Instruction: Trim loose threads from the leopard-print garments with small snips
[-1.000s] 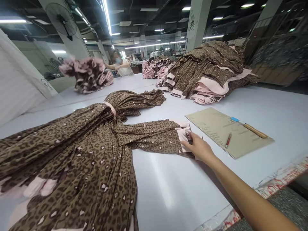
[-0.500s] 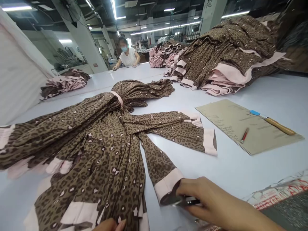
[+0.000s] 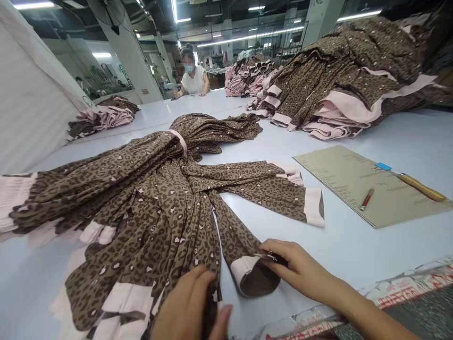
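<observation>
The bundle [image 3: 177, 212] lay on the table [image 3: 343, 248], its pink band [image 3: 180, 140] at twelve o'clock. At its four o'clock the right hand [image 3: 297, 267] had its fingers closed around a dark tool [image 3: 280, 259] against a cuff [image 3: 244, 269]. Toward six o'clock, the left hand [image 3: 189, 307] lay over the cloth, thumb apart, fingers curled; their grip I couldn't tell.
</observation>
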`<action>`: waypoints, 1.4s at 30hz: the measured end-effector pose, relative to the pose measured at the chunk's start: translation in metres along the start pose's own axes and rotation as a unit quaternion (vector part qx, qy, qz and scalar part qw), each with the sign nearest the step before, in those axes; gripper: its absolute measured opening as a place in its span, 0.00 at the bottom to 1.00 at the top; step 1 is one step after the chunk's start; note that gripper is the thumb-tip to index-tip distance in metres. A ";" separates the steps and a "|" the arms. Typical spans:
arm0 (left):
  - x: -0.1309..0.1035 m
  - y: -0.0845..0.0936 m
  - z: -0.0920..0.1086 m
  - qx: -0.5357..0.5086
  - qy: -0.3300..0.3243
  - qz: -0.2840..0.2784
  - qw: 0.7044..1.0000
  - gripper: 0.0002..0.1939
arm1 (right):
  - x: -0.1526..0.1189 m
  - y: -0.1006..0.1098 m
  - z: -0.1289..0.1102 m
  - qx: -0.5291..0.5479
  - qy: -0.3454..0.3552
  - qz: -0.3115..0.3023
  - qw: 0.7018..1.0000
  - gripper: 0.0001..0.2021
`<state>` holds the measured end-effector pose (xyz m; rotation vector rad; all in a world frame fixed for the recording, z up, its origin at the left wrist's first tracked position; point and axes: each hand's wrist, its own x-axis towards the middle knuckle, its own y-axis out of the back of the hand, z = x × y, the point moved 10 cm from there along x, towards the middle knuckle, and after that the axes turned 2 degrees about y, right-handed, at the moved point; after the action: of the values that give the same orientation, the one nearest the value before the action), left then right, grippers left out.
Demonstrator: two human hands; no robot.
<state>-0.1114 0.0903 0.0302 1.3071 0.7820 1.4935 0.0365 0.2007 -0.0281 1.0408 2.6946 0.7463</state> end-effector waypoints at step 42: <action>0.015 -0.060 -0.001 -0.514 0.275 -0.055 0.810 0.12 | -0.013 -0.026 -0.036 0.017 -0.052 -0.001 0.999 0.11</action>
<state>-0.0971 0.1242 -0.0191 0.0002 0.2475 1.8058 0.0197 0.1611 -0.0107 1.0550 2.6287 0.6303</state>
